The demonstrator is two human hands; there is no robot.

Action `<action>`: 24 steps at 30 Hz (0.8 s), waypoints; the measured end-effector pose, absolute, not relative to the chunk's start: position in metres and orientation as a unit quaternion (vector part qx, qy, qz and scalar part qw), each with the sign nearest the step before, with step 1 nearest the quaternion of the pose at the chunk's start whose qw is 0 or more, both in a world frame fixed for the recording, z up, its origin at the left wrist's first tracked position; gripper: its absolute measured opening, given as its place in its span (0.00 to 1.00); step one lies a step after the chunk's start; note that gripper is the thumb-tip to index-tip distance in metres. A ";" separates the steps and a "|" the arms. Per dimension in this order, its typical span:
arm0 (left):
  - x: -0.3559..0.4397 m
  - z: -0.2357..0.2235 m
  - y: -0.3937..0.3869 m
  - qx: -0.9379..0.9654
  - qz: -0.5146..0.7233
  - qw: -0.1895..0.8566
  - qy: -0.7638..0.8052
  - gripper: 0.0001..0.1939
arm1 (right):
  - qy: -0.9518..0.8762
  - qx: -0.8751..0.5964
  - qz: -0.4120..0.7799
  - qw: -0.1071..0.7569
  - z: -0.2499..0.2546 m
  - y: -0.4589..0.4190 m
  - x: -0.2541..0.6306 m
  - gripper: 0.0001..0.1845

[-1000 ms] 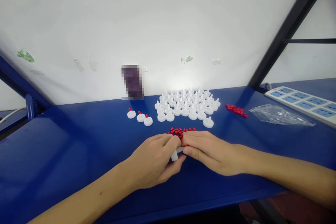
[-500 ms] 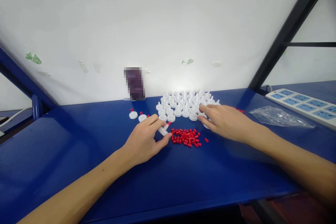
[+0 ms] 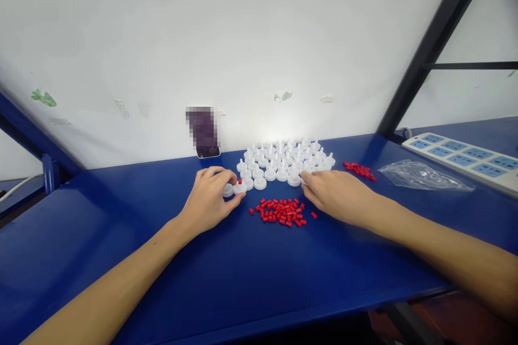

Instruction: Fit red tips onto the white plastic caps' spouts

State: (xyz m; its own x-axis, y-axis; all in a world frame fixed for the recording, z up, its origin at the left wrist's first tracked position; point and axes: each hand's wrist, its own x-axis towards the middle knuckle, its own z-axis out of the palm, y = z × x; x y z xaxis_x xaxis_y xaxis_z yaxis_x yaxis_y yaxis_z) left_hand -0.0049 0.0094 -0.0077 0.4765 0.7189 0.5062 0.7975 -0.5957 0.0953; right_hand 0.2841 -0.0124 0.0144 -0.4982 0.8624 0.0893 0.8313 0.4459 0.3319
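My left hand [image 3: 210, 199] rests on the blue table [image 3: 243, 280], its fingers curled round a white cap with a red tip [image 3: 239, 187] that stands beside another white cap [image 3: 227, 190]. My right hand [image 3: 338, 195] reaches to the near right edge of a cluster of white caps [image 3: 283, 161], fingertips pinched on one white cap [image 3: 304, 180]. A pile of small red pieces [image 3: 281, 211] lies between both hands.
A second small heap of red pieces [image 3: 359, 170] lies right of the caps. A clear plastic bag [image 3: 423, 175] and a white power strip [image 3: 465, 156] lie at the far right. A black frame post [image 3: 429, 48] rises by the white wall. A blurred dark object [image 3: 203, 130] leans on the wall.
My hands parted from a joined grip near me. The left carried the red-tipped cap out to the left row and set it on the table. The right went to the caps cluster.
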 end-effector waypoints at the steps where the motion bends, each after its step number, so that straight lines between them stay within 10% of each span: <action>1: -0.005 -0.008 0.009 -0.856 -0.254 0.077 -0.444 0.11 | 0.849 0.498 0.168 0.046 0.015 -0.013 0.283 0.10; 24: -0.008 -0.015 0.013 -0.858 -0.178 0.103 -0.471 0.14 | 0.890 0.436 0.132 0.002 0.008 -0.015 0.278 0.09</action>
State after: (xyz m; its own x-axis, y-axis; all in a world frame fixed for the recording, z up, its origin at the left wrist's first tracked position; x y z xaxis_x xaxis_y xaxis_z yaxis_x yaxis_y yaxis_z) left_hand -0.0079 0.0128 -0.0150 0.4925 0.7722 0.4014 0.8451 -0.5346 -0.0086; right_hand 0.2778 -0.0154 0.0076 -0.6206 0.7763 0.1105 0.7750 0.5859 0.2366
